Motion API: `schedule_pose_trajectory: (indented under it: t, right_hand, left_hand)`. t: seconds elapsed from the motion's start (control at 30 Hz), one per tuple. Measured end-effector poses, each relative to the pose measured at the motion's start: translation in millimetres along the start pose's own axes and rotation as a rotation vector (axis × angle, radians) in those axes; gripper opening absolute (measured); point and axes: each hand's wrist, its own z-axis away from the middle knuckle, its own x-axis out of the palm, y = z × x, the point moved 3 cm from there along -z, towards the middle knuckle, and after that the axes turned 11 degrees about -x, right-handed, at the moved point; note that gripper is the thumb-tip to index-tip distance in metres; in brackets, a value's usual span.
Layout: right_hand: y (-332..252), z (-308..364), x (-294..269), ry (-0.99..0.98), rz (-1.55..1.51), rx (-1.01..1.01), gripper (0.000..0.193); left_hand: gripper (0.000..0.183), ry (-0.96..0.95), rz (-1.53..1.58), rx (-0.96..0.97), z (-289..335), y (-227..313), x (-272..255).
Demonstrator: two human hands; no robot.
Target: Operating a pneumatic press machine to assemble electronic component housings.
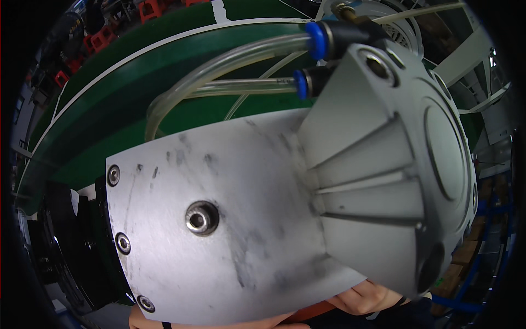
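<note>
Presently, from where I stand, the plate (235,164) fills the middle of the scene, its near edge overlapping both hands.

Right hand (361,296): fingers curled, located at the near right part of the plate. An orange part (313,312) shows just to its left. The plate covers much of this hand; whether the fingers close on the plate, the orange part or neither cannot be determined.

Left hand (257,322): only a strip of skin shows along the near edge. Finger opening and contents cannot be determined.

Plate: silver, smudged, with one raised screw (201,218) left of centre and three edge screws (123,243) along the left side. A grey ribbed housing (372,164) adjoins its right end. Clear hoses (235,59) leave blue-collared fittings (316,41) at the far right and curve left behind the plate. Black parts (71,247) stand at left. Red stools (150,10) stand far left.
</note>
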Motion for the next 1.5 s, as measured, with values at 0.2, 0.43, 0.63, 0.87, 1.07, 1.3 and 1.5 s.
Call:
schedule_pose_trajectory:
  t: [0.2, 0.43, 0.63, 0.87, 1.07, 1.3, 1.5]
  right_hand:
    - [2, 1, 6, 0.097, -0.133, 0.177, 0.042]
    - [7, -3, -20, 0.122, -1.094, 0.435, 0.046]
    - [31, -11, -4, 0.241, -1.537, 0.82, 0.037]
    - [12, -11, 3, 0.309, -1.516, 0.634, 0.035]
    - [-1, -5, -3, 0.502, -1.386, 0.542, 0.045]
    - [16, 14, 17, 0.632, -1.284, 0.584, 0.041]
    - [16, 13, 18, 0.552, -1.26, 0.579, 0.041]
  left_hand:
    - [0.066, -0.041, -0.023, -0.054, -3, 1, 13]
    - [0.059, -0.026, 0.147, -0.053, -4, -2, 8]
    - [0.032, 0.295, 0.398, -0.096, 2, -10, -4]
    - [0.014, 0.314, 0.754, -0.343, 13, -9, -9]
    - [0.016, 0.109, 1.346, -0.552, 50, -12, 4]
    - [0.012, 0.51, 0.966, -1.096, 166, -99, 16]
    - [0.024, 0.436, 0.504, -1.312, 165, -86, 33]
